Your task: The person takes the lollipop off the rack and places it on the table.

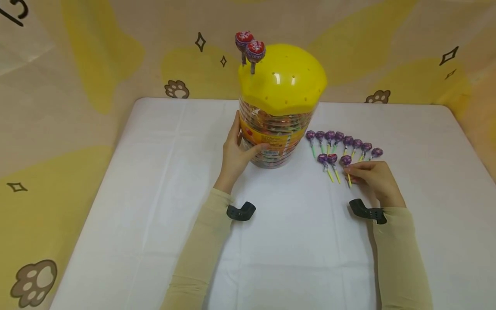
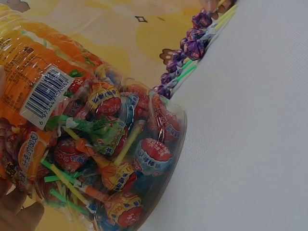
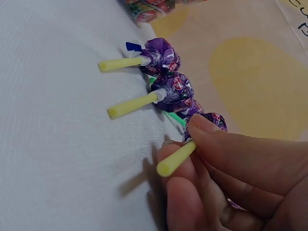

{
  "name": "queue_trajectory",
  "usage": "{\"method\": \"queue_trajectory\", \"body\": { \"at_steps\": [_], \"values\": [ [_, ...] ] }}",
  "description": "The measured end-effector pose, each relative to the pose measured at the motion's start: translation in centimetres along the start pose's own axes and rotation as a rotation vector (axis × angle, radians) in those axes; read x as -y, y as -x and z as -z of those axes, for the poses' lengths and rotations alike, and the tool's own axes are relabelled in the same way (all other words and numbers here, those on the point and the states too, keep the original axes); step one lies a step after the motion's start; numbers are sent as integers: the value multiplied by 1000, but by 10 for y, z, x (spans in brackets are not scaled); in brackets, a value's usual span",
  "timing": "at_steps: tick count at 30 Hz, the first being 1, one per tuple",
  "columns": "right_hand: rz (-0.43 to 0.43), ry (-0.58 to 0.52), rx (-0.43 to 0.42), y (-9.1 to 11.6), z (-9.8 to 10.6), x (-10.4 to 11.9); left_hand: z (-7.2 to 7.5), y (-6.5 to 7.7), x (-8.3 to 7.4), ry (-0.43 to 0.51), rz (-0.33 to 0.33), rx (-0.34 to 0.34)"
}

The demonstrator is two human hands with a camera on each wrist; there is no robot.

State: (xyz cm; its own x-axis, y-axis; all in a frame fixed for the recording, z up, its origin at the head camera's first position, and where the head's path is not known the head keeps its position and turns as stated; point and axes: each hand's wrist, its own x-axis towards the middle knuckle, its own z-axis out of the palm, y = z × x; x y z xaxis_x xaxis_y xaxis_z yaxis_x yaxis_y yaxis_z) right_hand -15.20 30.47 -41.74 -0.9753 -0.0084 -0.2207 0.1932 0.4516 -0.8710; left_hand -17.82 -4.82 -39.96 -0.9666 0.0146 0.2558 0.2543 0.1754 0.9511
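A clear candy jar [image 1: 271,142] with a domed yellow lid [image 1: 288,82] stands toward the back of the table, leaning slightly. My left hand [image 1: 238,155] grips its side, fingers behind and thumb across the label near the barcode [image 2: 46,96]. Through the jar wall show many wrapped lollipops. Two red-and-purple lollipops [image 1: 255,51] stick up from holes at the lid's left. On the right, my right hand [image 1: 373,176] pinches a purple-wrapped lollipop [image 1: 346,160] by its yellow stick [image 3: 175,159], just below the candy head. Two more purple lollipops [image 3: 173,91] lie beside it.
Behind the front lollipops, a row of several purple lollipops [image 1: 339,137] with green and yellow sticks lies right of the jar. A white cloth covers the table [image 1: 286,241]. A yellow patterned backdrop [image 1: 360,51] rises along the back and sides.
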Motion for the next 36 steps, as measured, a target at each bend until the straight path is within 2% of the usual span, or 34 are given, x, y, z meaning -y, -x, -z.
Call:
{"method": "queue_trajectory", "body": {
  "at_steps": [24, 36],
  "values": [
    [-11, 57, 10, -6, -4, 1, -1, 1, 0, 4, -2, 5],
    [-16, 97, -18, -5, -5, 5, 0, 1, -1, 6, 2, 1]
  ]
}}
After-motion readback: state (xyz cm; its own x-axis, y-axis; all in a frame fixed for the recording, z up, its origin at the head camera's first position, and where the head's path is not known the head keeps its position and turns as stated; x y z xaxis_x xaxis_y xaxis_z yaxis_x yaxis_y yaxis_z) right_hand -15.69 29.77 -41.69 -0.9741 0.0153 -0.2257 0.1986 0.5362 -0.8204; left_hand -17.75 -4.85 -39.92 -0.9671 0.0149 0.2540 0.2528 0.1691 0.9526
